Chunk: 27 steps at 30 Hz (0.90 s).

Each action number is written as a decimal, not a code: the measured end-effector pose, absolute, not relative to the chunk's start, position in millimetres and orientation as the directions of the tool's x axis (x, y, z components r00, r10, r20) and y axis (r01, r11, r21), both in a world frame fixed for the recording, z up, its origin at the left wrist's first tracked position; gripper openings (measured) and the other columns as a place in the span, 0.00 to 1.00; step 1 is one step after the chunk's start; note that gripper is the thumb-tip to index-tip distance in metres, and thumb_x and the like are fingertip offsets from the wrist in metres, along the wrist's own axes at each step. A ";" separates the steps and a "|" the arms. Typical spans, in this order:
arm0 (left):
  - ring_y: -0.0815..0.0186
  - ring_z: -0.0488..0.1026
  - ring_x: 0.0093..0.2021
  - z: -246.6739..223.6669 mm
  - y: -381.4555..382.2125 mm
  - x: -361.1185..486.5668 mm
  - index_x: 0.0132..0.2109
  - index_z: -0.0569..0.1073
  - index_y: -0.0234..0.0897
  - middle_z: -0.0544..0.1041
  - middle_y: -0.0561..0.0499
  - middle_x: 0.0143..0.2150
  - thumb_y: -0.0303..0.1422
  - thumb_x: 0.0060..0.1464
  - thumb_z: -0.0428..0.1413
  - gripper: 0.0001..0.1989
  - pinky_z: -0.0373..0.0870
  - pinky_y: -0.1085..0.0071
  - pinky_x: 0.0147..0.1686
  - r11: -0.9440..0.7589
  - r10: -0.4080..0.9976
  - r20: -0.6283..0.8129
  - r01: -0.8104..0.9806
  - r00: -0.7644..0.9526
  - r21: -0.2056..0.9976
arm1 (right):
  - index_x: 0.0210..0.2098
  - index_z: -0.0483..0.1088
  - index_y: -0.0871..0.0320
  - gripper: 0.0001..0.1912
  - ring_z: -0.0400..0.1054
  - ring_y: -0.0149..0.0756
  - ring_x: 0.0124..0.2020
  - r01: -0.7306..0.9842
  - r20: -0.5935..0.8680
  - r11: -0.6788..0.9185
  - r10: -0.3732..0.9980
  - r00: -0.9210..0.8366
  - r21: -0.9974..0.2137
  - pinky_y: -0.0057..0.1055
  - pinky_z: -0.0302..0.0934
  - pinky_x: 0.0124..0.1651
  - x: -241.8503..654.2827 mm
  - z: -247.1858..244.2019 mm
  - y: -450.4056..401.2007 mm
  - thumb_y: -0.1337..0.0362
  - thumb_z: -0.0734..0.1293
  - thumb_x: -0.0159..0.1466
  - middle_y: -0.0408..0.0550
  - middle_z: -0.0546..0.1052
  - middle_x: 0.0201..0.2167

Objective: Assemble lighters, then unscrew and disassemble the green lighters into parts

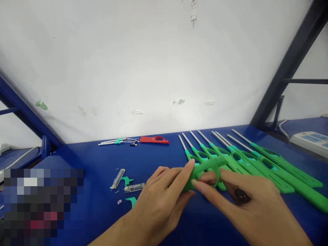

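above the blue table (97, 194), i'm watching left hand (164, 193) and right hand (257, 194) gripping a green casing (208, 165); green lighters (287, 165) are looking assembled, loose parts (134, 188) remaining.

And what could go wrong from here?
The left hand might bump the nearer clear tube lying beside it. The right hand could nudge the green lighters behind it. The dark object in the right palm may slip while both hands hold the green handle.
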State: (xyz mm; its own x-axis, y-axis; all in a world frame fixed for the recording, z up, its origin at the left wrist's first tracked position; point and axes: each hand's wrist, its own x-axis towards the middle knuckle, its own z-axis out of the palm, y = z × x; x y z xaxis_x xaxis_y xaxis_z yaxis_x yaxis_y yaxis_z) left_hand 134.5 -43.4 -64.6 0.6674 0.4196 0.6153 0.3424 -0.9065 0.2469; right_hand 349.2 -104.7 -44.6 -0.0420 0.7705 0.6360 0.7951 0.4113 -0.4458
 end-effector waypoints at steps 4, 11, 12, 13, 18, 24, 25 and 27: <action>0.55 0.79 0.59 -63.0 -26.9 119.0 0.79 0.53 0.46 0.79 0.44 0.65 0.25 0.76 0.49 0.31 0.76 0.56 0.57 -0.833 0.545 0.501 0.505 0.673 0.228 | 0.44 0.84 0.44 0.14 0.66 0.27 0.14 0.814 0.651 0.379 0.759 -0.001 -0.441 0.24 0.62 0.17 354.2 -46.7 -106.5 0.45 0.71 0.72 0.36 0.85 0.28; 0.50 0.81 0.54 -58.0 -22.8 94.7 0.70 0.72 0.38 0.79 0.42 0.59 0.22 0.68 0.58 0.26 0.82 0.52 0.52 -0.684 0.720 0.078 0.685 0.690 0.251 | 0.44 0.81 0.44 0.11 0.71 0.28 0.16 0.846 0.702 0.306 0.704 0.107 -0.437 0.21 0.62 0.15 372.0 -39.5 -108.9 0.48 0.69 0.74 0.34 0.81 0.24; 0.50 0.81 0.55 -57.1 -24.5 96.0 0.70 0.72 0.38 0.78 0.41 0.60 0.22 0.67 0.58 0.26 0.82 0.53 0.52 -0.669 0.730 0.039 0.701 0.683 0.248 | 0.43 0.81 0.44 0.11 0.71 0.27 0.16 0.846 0.701 0.311 0.707 0.100 -0.434 0.20 0.62 0.16 371.6 -38.7 -109.2 0.49 0.69 0.74 0.33 0.81 0.25; 0.50 0.81 0.55 -56.1 -26.2 98.0 0.70 0.72 0.38 0.77 0.41 0.61 0.22 0.67 0.58 0.27 0.82 0.54 0.52 -0.656 0.738 0.008 0.714 0.675 0.243 | 0.42 0.81 0.45 0.11 0.71 0.27 0.16 0.847 0.703 0.312 0.704 0.098 -0.430 0.20 0.63 0.17 370.5 -38.3 -109.3 0.49 0.69 0.75 0.33 0.81 0.24; 0.51 0.78 0.57 -49.9 -28.6 111.4 0.72 0.70 0.41 0.75 0.42 0.62 0.23 0.69 0.57 0.28 0.79 0.54 0.56 -0.639 0.741 -0.091 0.741 0.665 0.209 | 0.41 0.81 0.46 0.12 0.70 0.25 0.16 0.845 0.693 0.332 0.718 0.062 -0.420 0.20 0.64 0.19 365.5 -39.6 -110.3 0.51 0.67 0.76 0.33 0.82 0.25; 0.48 0.76 0.54 -52.3 -26.1 120.5 0.65 0.76 0.36 0.75 0.40 0.58 0.26 0.73 0.51 0.19 0.72 0.42 0.61 -0.659 0.728 -0.116 0.736 0.676 0.158 | 0.40 0.81 0.46 0.11 0.69 0.24 0.16 0.835 0.688 0.342 0.723 0.059 -0.431 0.19 0.63 0.19 368.4 -41.7 -109.5 0.53 0.68 0.75 0.32 0.81 0.25; 0.47 0.76 0.54 -54.3 -25.5 120.6 0.65 0.76 0.36 0.75 0.39 0.58 0.26 0.74 0.50 0.19 0.72 0.42 0.60 -0.666 0.722 -0.115 0.730 0.683 0.156 | 0.40 0.81 0.46 0.10 0.69 0.24 0.16 0.831 0.686 0.345 0.726 0.060 -0.437 0.19 0.63 0.19 368.5 -41.5 -108.9 0.53 0.68 0.75 0.32 0.81 0.25; 0.46 0.76 0.55 -58.7 -22.8 119.5 0.66 0.75 0.35 0.75 0.38 0.58 0.27 0.75 0.48 0.20 0.72 0.41 0.60 -0.674 0.715 -0.103 0.721 0.691 0.157 | 0.40 0.81 0.46 0.10 0.69 0.24 0.16 0.820 0.685 0.356 0.726 0.060 -0.449 0.17 0.63 0.19 367.9 -40.8 -108.1 0.54 0.69 0.75 0.32 0.82 0.25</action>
State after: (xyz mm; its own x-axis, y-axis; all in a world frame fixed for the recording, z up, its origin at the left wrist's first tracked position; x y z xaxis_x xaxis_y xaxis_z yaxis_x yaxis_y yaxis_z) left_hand 119.5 -22.8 -58.7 0.6912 0.7153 -0.1027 0.7214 -0.6745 0.1574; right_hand 367.9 -108.1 -40.8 0.0596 0.7263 0.6848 0.8198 0.3558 -0.4487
